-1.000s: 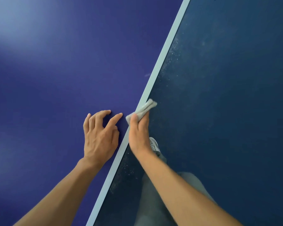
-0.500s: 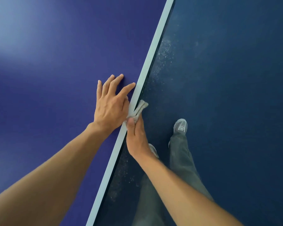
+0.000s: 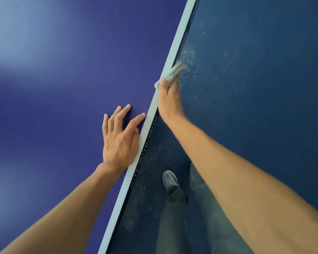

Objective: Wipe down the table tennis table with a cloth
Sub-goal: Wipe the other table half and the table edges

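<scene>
While the left hand (image 3: 120, 142) rests on the purple-blue top of the table tennis table (image 3: 62, 88), fingers spread and nearly straight, tips touching the surface and holding nothing, the right hand (image 3: 170, 101) grips a folded grey cloth (image 3: 173, 73) against the table's right edge. That edge carries a pale stripe (image 3: 180, 43) running from the near bottom of the view to the far top. The cloth sits on it, farther along than the left hand. It is pinched under the thumb, and the other fingers are hidden over the side (how they curl there cannot be seen). The far end of the cloth sticks out past the hand, along the edge. The left index finger points toward the stripe, its tip just beside it. Pale lettering (image 3: 145, 149) runs along the dark side face of the table below the stripe, too blurred to read. Right of the table lies a dark blue floor (image 3: 264, 88) with white specks (image 3: 188, 59) scattered close to the edge. Near the bottom, a grey shoe (image 3: 170, 181) and grey trouser legs (image 3: 173, 217) stand on that floor, between the table and the right forearm.
</scene>
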A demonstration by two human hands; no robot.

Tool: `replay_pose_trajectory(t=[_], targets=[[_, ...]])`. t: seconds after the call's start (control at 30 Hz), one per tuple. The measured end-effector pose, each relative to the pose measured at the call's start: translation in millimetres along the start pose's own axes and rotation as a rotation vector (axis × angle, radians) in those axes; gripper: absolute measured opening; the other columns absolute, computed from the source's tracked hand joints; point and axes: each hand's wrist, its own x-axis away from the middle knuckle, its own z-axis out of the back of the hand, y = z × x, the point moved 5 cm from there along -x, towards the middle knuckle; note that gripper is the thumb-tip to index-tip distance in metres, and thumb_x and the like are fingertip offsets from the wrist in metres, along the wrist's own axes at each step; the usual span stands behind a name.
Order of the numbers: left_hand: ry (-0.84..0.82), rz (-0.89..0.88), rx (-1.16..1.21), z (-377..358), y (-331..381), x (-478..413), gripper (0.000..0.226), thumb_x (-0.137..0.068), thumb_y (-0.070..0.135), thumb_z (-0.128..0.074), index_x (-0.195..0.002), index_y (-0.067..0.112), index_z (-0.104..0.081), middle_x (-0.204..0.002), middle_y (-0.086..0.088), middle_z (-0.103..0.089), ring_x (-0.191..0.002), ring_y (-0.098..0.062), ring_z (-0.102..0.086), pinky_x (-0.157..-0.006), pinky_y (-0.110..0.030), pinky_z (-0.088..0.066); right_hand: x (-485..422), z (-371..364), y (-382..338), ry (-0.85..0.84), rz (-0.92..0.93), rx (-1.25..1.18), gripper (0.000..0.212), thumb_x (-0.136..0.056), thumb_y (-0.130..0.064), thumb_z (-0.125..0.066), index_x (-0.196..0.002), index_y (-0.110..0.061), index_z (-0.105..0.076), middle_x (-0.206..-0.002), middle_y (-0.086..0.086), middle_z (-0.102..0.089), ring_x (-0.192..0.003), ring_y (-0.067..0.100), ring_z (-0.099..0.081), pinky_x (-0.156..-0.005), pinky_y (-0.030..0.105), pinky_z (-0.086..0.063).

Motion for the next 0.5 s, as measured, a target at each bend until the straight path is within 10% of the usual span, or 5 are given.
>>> replay_pose_trajectory(t=[0.23,0.5], targets=[[0.075,-0.018,-0.002,8,8,-61,0.047,-0.095,0.012,-0.045,-0.136,0.025,-0.066,-0.151,-0.008,-0.048,-0.145,-0.034,-0.038,-0.124,-0.058,-0.015,99,-18,36,-0.206,-0.004,-0.010,0.072,-0.111,-0.032,-0.037,-0.166,-0.020,0.008,-0.175,-0.006,0.000,-0.159,0.008,-0.010,-0.128,0.043,-0.023],[0.048,0.024,0.054,0,39,-186,0.051,-0.098,0.013,-0.042,-0.142,0.033,-0.060,-0.160,-0.003,-0.039,-0.152,-0.029,-0.027,-0.127,-0.055,-0.010,-127,37,-50,0.122,0.080,-0.048,0.066,-0.110,-0.019,-0.029,-0.165,-0.013,0.007,-0.168,0.017,-0.022,-0.120,0.016,-0.041,-0.121,0.048,-0.034]])
